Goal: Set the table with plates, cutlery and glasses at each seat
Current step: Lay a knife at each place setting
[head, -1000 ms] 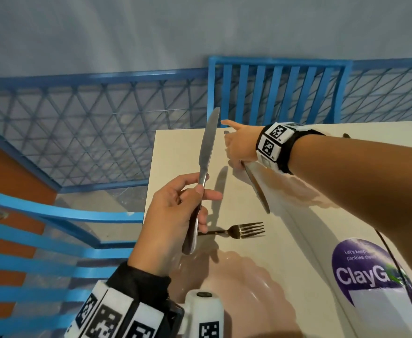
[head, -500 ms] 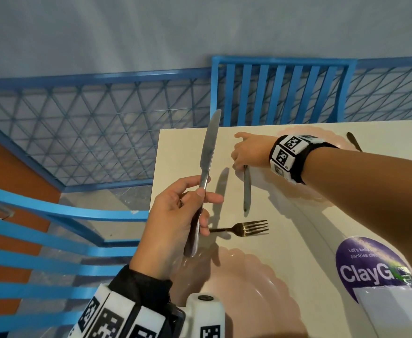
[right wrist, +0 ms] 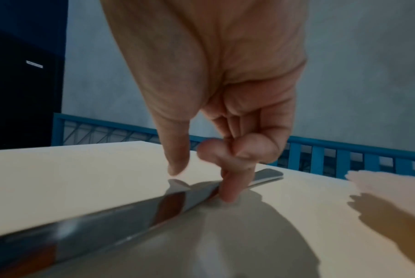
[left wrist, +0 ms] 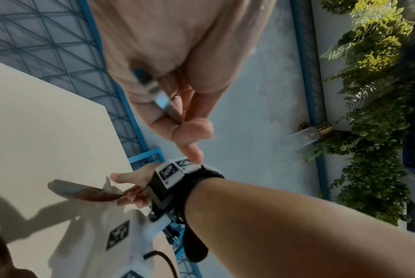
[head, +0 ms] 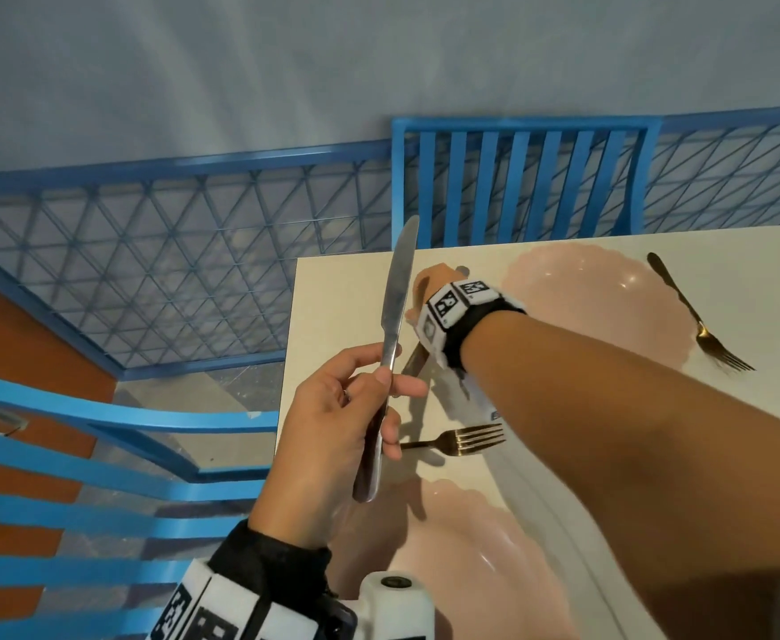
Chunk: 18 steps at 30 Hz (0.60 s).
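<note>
One steel knife (head: 390, 358) upright, another knife (right wrist: 135, 212) flat beside far pink plate (head: 595, 297).

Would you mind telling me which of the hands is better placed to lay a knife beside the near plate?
Probably the left hand: it already grips a knife just above the near plate. The right hand is stretched out, touching another knife lying on the table.

The right hand (head: 434, 288) now reaches farther across the table (head: 346, 288), laying its knife (right wrist: 130, 214) flat on the surface beside the far plate (head: 609, 293), one fingertip (right wrist: 228, 193) touching the handle.
</note>
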Each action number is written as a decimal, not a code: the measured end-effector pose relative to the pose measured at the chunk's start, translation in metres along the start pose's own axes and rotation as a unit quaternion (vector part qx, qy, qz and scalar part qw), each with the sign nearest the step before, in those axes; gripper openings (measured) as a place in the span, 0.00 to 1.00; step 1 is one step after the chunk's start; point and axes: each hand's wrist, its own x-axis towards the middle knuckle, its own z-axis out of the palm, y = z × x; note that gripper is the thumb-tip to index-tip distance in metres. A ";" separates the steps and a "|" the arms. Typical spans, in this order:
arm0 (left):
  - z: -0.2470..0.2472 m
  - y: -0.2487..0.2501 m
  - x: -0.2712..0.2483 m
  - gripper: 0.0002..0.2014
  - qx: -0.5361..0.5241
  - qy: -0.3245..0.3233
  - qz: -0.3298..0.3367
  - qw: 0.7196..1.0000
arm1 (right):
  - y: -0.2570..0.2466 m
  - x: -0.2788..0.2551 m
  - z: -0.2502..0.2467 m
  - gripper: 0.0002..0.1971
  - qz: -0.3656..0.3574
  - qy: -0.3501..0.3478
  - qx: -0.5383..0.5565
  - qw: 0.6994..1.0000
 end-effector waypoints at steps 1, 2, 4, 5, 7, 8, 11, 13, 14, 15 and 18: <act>0.000 0.000 0.000 0.10 -0.001 -0.001 0.002 1.000 | -0.003 -0.004 0.001 0.20 -0.001 -0.011 -0.003 1.000; 0.000 -0.001 0.000 0.10 -0.002 0.000 0.003 1.000 | -0.005 -0.009 0.001 0.22 0.005 -0.016 -0.001 1.000; -0.001 -0.002 -0.001 0.09 0.000 0.002 0.005 1.000 | -0.006 -0.010 -0.002 0.22 0.027 -0.011 0.015 0.999; -0.002 -0.003 0.000 0.09 0.002 0.004 0.006 1.000 | -0.006 -0.008 0.000 0.21 0.035 -0.009 0.019 0.999; -0.005 -0.005 0.000 0.10 0.008 0.007 0.005 1.000 | -0.006 -0.002 0.000 0.17 0.029 -0.008 -0.026 0.999; -0.006 -0.006 0.000 0.10 0.010 0.008 0.004 1.000 | -0.004 -0.002 0.000 0.17 0.034 -0.008 -0.042 0.999; -0.007 -0.010 0.000 0.11 0.011 0.011 -0.005 1.000 | 0.010 0.003 0.000 0.16 0.062 -0.004 -0.046 0.997; -0.007 -0.012 0.001 0.11 0.011 0.013 -0.011 1.000 | 0.016 0.010 -0.002 0.15 0.092 0.008 -0.004 0.996; -0.007 -0.012 0.002 0.11 0.013 0.015 -0.014 1.000 | 0.019 0.011 -0.001 0.14 0.100 0.013 0.013 0.995; -0.007 -0.013 0.002 0.11 0.014 0.015 -0.015 1.000 | 0.020 0.012 -0.001 0.14 0.104 0.019 0.025 0.994; -0.005 -0.014 0.002 0.10 0.015 0.015 -0.016 1.000 | 0.021 0.012 0.003 0.13 0.091 0.040 0.041 0.994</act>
